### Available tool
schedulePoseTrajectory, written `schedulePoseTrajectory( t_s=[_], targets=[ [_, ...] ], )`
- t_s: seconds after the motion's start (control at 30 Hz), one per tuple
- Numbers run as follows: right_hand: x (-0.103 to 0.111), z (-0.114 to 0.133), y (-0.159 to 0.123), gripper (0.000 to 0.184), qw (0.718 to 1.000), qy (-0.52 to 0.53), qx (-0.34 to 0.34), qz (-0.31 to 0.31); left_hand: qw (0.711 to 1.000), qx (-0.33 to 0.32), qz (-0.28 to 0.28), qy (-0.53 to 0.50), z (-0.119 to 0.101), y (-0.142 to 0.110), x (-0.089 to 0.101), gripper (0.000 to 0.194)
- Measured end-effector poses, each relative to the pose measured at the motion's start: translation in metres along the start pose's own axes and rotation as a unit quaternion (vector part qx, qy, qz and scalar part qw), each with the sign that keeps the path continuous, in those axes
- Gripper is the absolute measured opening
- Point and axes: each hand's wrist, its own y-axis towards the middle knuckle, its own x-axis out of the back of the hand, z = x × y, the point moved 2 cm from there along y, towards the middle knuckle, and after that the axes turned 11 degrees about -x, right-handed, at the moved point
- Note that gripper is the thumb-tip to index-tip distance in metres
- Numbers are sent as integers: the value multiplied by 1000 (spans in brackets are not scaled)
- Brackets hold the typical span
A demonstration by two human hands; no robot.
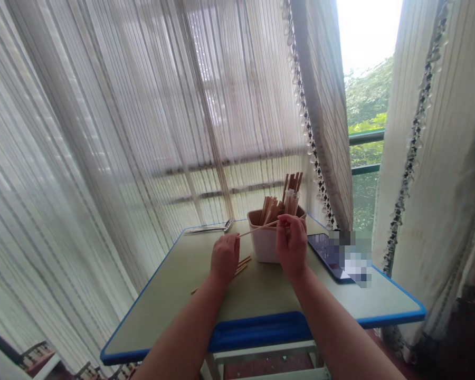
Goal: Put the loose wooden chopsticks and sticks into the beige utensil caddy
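A thin wooden chopstick [257,229] is stretched between my two hands above the table, just in front of the bin. My left hand [225,257] is closed on its left end, and my right hand [292,241] pinches the right end. Behind my right hand stands a white plastic bin [263,248] with a brownish inside. Several bundled light sticks [269,207] and some darker, taller chopsticks [292,181] rise out of it. On the tabletop, partly hidden by my left hand and forearm, lie a few loose chopsticks [242,265].
The pale table [162,301] has a blue rim and a blue tray-like front edge [261,330]. A dark phone or tablet [326,253], partly pixelated, lies at the right. A metallic object [214,228] rests at the far left edge. Striped curtains [142,105] hang behind.
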Motion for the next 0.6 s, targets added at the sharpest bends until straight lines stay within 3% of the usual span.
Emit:
schedulePoseTrajectory(
  t_s=[0.2,0.4,0.47,0.6],
  targets=[
    [-17,-8,0,19,996,48,-66,47,1000,-4,9,-1,8,2,-6,34],
    [-24,-11,-2,20,993,65,-84,49,999,-1,35,-17,11,1,-9,32],
    [-21,-9,-2,22,993,77,-86,28,998,7,54,-21,12,1,-10,32],
    [-10,-4,2,24,991,88,-58,-87,996,21,76,-34,14,1,-11,30]
  ],
)
